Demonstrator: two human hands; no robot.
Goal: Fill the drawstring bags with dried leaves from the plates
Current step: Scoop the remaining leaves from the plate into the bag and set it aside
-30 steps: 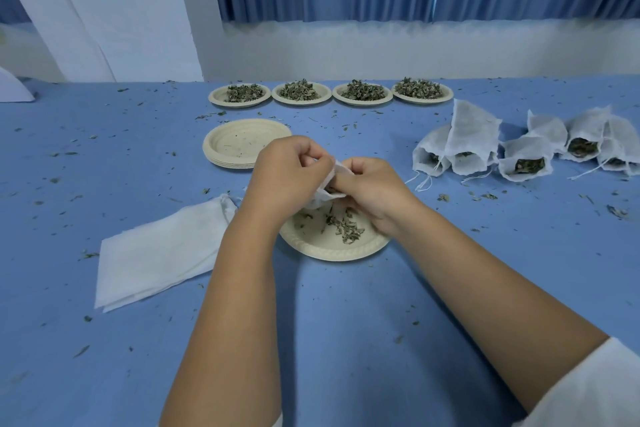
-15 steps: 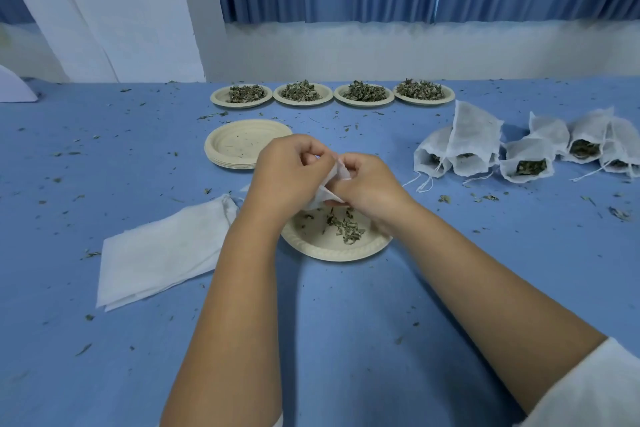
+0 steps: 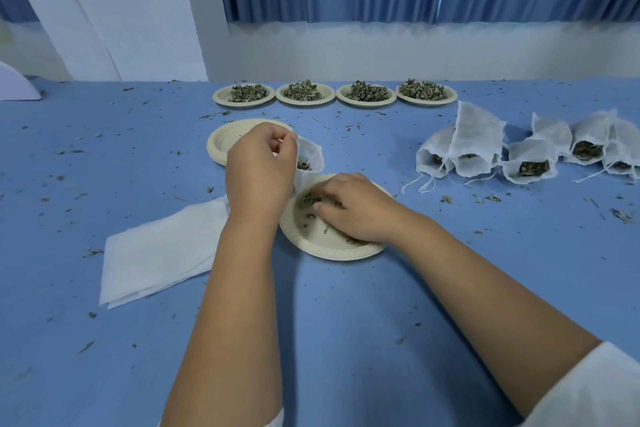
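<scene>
Left hand (image 3: 259, 170) pinches the bag (image 3: 310, 152) (some leaves (image 3: 304, 165) inside) — right hand (image 3: 356, 210), fingers curled, grips more on the plate (image 3: 332, 251).

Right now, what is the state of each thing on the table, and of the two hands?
held bag: mouth open, partly filled.
near plate: few leaves left.
far plates: all four heaped with leaves.
plate stack: empty.
filled bags: leaves inside, mouths not drawn shut.
flat bags: empty, piled.
left hand: pinches the held bag's rim.
right hand: fingers among the near plate's leaves; grip unclear.
</scene>
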